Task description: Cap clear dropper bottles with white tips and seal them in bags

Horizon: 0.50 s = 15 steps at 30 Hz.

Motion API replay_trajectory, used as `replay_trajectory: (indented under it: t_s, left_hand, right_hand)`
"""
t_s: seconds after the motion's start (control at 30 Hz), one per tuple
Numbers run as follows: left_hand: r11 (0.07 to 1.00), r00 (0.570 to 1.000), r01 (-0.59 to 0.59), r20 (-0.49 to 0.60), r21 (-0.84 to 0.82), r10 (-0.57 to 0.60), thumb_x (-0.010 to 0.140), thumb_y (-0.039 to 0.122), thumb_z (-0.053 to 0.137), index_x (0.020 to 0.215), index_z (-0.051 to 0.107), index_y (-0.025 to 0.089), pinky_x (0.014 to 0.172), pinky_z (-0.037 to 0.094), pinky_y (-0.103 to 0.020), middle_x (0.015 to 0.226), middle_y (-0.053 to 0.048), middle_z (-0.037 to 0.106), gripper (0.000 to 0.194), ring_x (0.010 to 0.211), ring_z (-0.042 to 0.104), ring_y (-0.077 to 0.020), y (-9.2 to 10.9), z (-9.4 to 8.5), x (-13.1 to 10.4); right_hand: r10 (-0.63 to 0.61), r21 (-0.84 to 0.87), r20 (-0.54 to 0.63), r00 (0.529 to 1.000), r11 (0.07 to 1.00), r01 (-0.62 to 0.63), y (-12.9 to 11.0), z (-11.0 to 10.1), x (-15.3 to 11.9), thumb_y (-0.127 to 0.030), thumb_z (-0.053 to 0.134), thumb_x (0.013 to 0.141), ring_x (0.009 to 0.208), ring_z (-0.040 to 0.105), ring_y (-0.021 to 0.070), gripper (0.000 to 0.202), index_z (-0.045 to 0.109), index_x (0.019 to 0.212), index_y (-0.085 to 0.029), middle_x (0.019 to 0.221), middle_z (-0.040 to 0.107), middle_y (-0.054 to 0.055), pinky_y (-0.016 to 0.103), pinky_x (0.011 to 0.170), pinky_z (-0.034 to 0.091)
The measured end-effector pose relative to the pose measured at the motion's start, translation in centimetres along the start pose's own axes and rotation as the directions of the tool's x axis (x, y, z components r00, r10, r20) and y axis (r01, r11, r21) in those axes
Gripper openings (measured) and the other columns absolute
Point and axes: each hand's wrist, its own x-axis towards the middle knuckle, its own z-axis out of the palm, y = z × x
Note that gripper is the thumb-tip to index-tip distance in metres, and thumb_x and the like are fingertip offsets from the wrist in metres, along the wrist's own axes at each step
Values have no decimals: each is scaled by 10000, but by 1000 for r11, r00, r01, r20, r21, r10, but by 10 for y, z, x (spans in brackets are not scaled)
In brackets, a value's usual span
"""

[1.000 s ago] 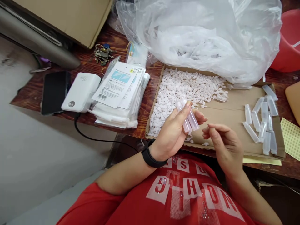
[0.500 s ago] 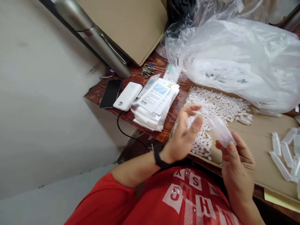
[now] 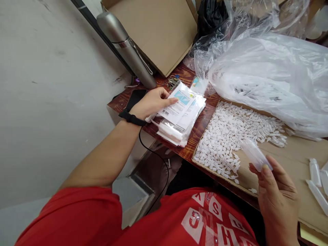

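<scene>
My left hand [image 3: 157, 101] is at the stack of clear plastic packets with printed cards, its thumb and fingers closed on the left edge of the top packet [image 3: 176, 102]. The rest of the stack [image 3: 176, 135] lies beneath it on the table. Over the cardboard tray [image 3: 284, 171], my right hand [image 3: 278, 191] pinches the lower end of translucent plastic tubes [image 3: 255, 153], held tilted; I cannot tell how many. Small white plastic pieces [image 3: 222, 140] cover the tray's left part. More translucent tubes [image 3: 317, 186] lie at the right.
A large clear bag [image 3: 269, 68] of white pieces leans over the tray's far side. Along the back stand a metal flask [image 3: 128, 48] and a cardboard box [image 3: 159, 30]. Keys [image 3: 173, 82] and a dark phone [image 3: 135, 99] lie on the table. A black cable [image 3: 167, 167] hangs off the edge.
My left hand has moved left from above the white pieces to the packets, and its fingers have closed on the top one. My right hand still holds the tubes. The view has shifted.
</scene>
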Motion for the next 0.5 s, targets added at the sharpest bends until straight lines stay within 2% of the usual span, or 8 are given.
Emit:
replay_trajectory:
  t_s: [0.07, 0.13, 0.2, 0.27, 0.33, 0.4, 0.5]
  left_hand:
    - [973, 1000, -18, 6, -231, 20, 922, 497, 830, 874, 656, 224, 832, 494, -307, 796, 62, 734, 328, 834, 629, -143, 9, -1, -9]
    - [912, 998, -30, 36, -410, 49, 1039, 421, 703, 1016, 674, 224, 926, 544, -324, 958, 63, 807, 201, 939, 694, -148, 23, 0, -22]
    - [837, 994, -41, 67, -545, 92, 1057, 320, 669, 1144, 692, 221, 995, 574, -355, 1132, 34, 832, 134, 1066, 736, -181, 37, 10, -38]
    - [732, 985, -33, 102, -680, 139, 1020, 280, 718, 1216, 711, 216, 1013, 600, -372, 1234, -9, 825, 206, 1154, 752, -222, 51, 30, -55]
    - [600, 974, 25, 156, -799, 167, 974, 269, 781, 1227, 733, 206, 1031, 614, -376, 1269, -46, 821, 264, 1214, 753, -252, 62, 57, -73]
    - [503, 962, 96, 209, -859, 173, 980, 280, 780, 1205, 758, 203, 1063, 612, -373, 1269, -57, 823, 239, 1256, 745, -258, 71, 86, -88]
    - [381, 959, 131, 215, -915, 186, 1045, 278, 687, 1142, 785, 199, 1133, 584, -371, 1270, -56, 825, 159, 1327, 713, -246, 83, 123, -103]
  right_hand:
    - [17, -36, -2, 1000, 999, -17, 1, -2, 1, -463, 872, 864, 915, 787, 187, 510, 779, 1308, -228, 1030, 834, 57, 330, 884, 638]
    - [30, -29, 13, 999, 999, -30, -1, -3, 0, -450, 883, 855, 904, 786, 178, 513, 781, 1308, -232, 1024, 838, 57, 308, 862, 645]
    - [47, 34, 34, 998, 998, -48, -6, -3, -2, -424, 919, 814, 865, 791, 158, 499, 801, 1268, -251, 1007, 842, 43, 255, 806, 648]
    - [60, 113, 71, 996, 991, -67, -12, -3, -6, -401, 956, 763, 793, 796, 147, 469, 827, 1198, -281, 973, 845, 23, 228, 747, 655]
    - [69, 164, 127, 990, 982, -90, -17, -2, -11, -383, 984, 716, 722, 793, 149, 426, 850, 1113, -305, 956, 847, 13, 237, 703, 669]
    - [89, 157, 180, 980, 980, -118, -19, -3, -15, -370, 996, 700, 699, 790, 149, 390, 862, 1062, -315, 956, 848, 13, 241, 689, 676]
    - [111, 131, 190, 976, 982, -137, -19, -3, -16, -388, 979, 738, 732, 798, 146, 383, 860, 1095, -318, 949, 850, 14, 234, 707, 679]
